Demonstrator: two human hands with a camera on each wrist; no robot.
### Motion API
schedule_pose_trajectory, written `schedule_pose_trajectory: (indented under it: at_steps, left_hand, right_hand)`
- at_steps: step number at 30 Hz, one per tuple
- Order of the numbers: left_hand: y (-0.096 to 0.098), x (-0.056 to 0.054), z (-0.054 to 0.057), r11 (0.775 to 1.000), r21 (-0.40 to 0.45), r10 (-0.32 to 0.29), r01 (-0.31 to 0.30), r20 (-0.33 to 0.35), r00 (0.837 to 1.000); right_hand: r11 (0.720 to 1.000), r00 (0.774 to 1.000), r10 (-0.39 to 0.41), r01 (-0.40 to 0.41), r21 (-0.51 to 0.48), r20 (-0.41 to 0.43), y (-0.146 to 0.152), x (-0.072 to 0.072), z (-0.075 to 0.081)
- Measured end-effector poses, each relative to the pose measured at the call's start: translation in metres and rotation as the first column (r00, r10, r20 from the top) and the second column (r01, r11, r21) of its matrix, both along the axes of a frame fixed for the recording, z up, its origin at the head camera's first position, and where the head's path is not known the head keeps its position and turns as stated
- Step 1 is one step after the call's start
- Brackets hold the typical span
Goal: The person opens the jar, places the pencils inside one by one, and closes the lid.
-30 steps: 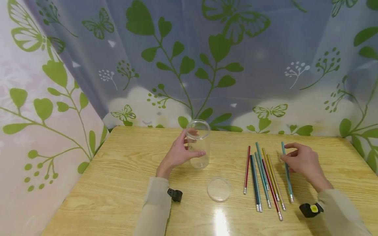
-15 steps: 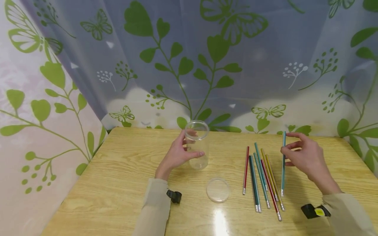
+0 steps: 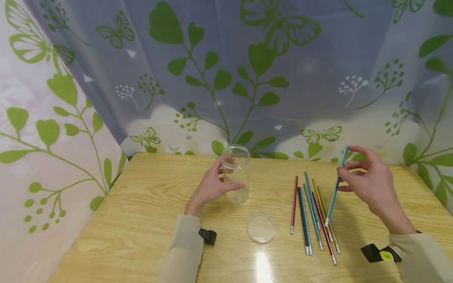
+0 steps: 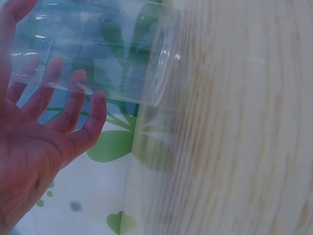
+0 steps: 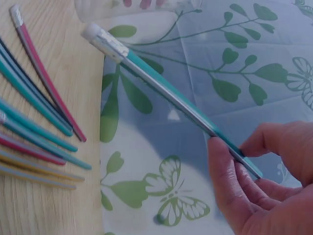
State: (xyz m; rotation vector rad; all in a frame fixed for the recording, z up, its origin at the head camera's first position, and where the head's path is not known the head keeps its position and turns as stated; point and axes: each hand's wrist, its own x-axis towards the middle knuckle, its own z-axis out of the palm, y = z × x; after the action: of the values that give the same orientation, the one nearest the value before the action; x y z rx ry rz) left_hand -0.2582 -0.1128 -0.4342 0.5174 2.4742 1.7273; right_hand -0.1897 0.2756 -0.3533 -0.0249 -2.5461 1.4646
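Observation:
A clear plastic jar (image 3: 238, 192) stands upright and uncapped on the table, left of the pencils. My left hand (image 3: 212, 184) holds it from the side, thumb across the front and fingers behind; the left wrist view shows those fingers (image 4: 76, 98) curved against the clear wall. Over the right of the table, my right hand (image 3: 371, 181) pinches a teal pencil (image 3: 336, 188) near its upper end. This pencil is tilted, its white eraser end (image 5: 93, 33) pointing down and left. To its left lie several loose pencils (image 3: 313, 220) in red, teal, dark green and yellow.
A round clear lid (image 3: 260, 228) lies flat on the wooden table (image 3: 141, 220), in front of the jar. Behind the table hangs a curtain (image 3: 219, 78) printed with leaves and butterflies. Each wrist wears a small black camera.
My right hand has lifted the teal pencil from the table and tilted it, its eraser end swinging left toward the other pencils. The left hand and jar have stayed put.

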Motion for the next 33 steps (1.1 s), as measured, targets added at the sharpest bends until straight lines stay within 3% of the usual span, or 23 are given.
schedule_pose_trajectory:
  at_steps: [6, 16, 26, 33]
  left_hand:
    - [-0.001, 0.0, -0.001, 1.0, -0.008, 0.008, -0.008, 0.008, 1.0]
    - [-0.001, -0.001, 0.0, 1.0, -0.031, 0.006, -0.006, 0.002, 1.0]
    - [0.0, -0.002, 0.001, 1.0, -0.009, -0.001, 0.001, -0.002, 1.0]
    - [-0.001, 0.0, 0.001, 1.0, -0.016, 0.013, -0.013, 0.013, 1.0]
  right_hand:
    - [0.991, 0.998, -0.023, 0.015, -0.13, -0.063, -0.012, 0.001, 0.004]
    - [0.926, 0.983, -0.028, -0.043, -0.376, -0.18, -0.027, 0.001, 0.012]
    - [0.854, 0.961, -0.063, -0.088, -0.513, -0.27, -0.038, 0.001, 0.024]
    - [0.837, 0.937, -0.116, -0.086, -0.54, -0.328, -0.045, 0.002, 0.035]
